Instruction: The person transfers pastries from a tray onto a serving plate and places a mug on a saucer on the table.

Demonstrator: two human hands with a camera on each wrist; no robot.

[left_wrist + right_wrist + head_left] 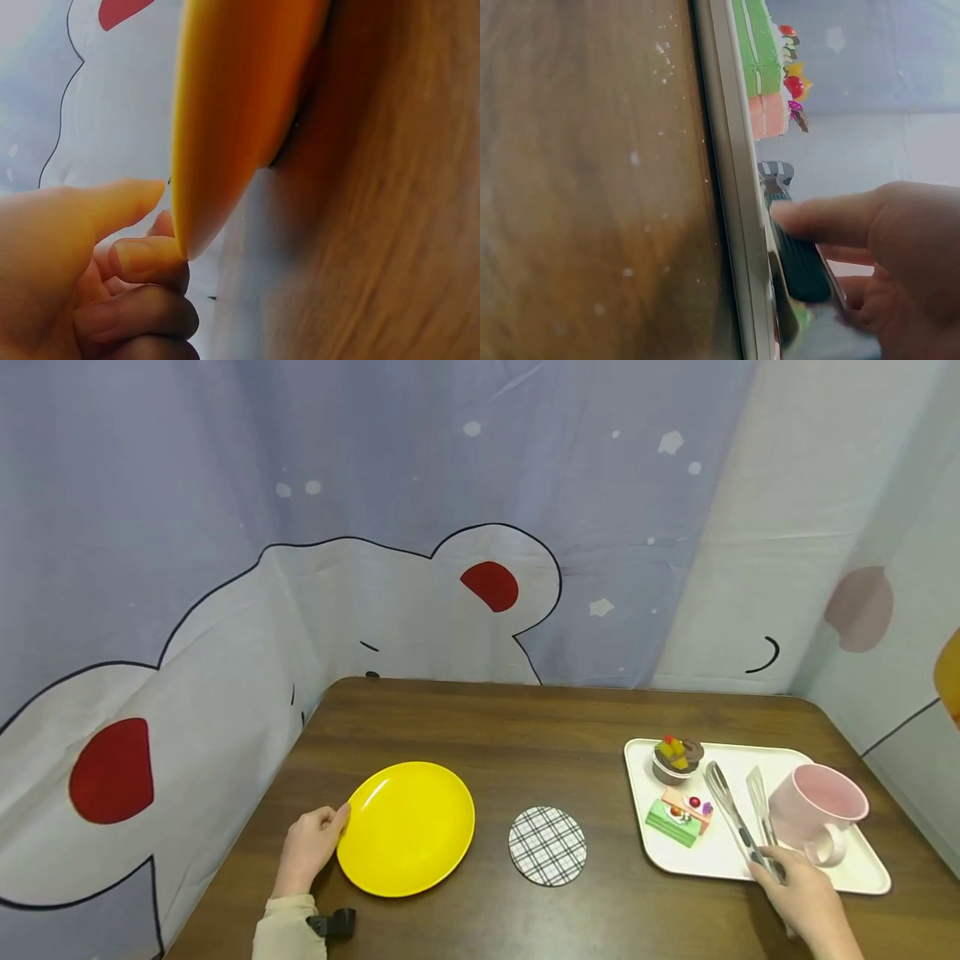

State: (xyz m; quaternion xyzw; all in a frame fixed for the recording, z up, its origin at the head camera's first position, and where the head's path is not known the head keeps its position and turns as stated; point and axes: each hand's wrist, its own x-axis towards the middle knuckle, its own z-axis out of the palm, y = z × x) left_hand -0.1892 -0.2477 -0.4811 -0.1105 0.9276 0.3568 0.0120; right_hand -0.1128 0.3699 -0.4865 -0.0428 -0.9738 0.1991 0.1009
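Note:
At the left, a yellow plate (406,829) lies on the table. My left hand (311,843) is at its left rim, with the thumb over the plate's upper side and the curled forefinger against the edge in the left wrist view. Over on the right stands a white tray (682,860). Metal tongs (731,806) with dark grips lie across it, their two arms spread apart. My right hand (802,893) holds them near the rear end, the thumb on a dark grip (799,262) in the right wrist view. Part of the tongs is hidden by the fingers.
A round checked coaster (547,846) lies between plate and tray. On the tray are a fruit-topped cupcake (675,760), a green and pink cake slice (677,818) and a pink mug (817,806). A patterned curtain (600,527) hangs behind the wooden table (525,735).

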